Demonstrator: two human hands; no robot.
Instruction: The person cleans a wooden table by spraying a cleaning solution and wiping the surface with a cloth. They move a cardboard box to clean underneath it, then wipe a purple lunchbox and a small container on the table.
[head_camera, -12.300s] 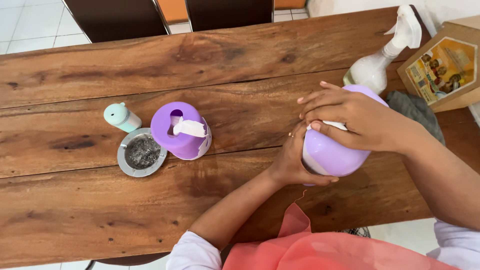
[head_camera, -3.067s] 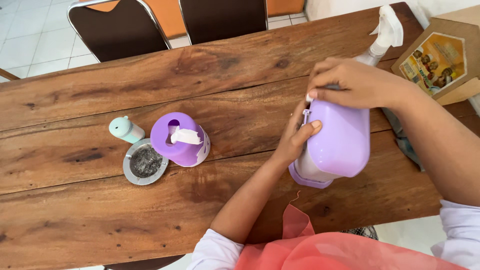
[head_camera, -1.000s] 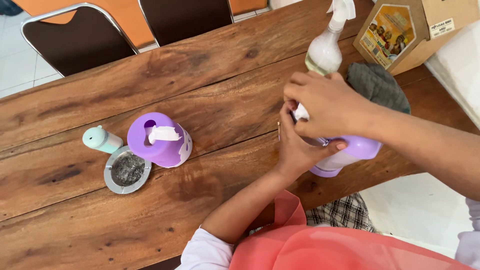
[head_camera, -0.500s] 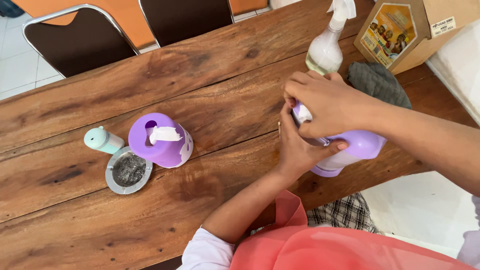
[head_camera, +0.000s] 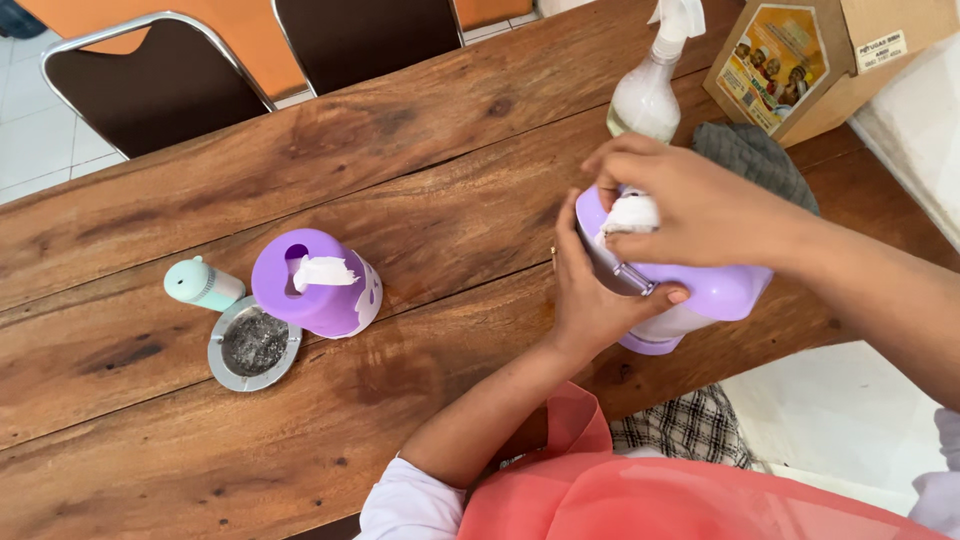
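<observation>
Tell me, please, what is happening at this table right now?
A person steadies a purple container at the table's edge with the left hand, while the right hand presses a white tissue against its top. Nearby stand a spray bottle, a purple tissue holder and an ashtray.

This looks like a simple eatery or a home dining room. A long plank table (head_camera: 300, 420) of dark, knotted wood stands on white floor tiles (head_camera: 40, 150), with two metal-framed padded chairs (head_camera: 150, 85) pushed against its far side. On it sit a tissue holder (head_camera: 310, 285), an ashtray (head_camera: 253, 347) and a spray bottle (head_camera: 648, 95).
</observation>
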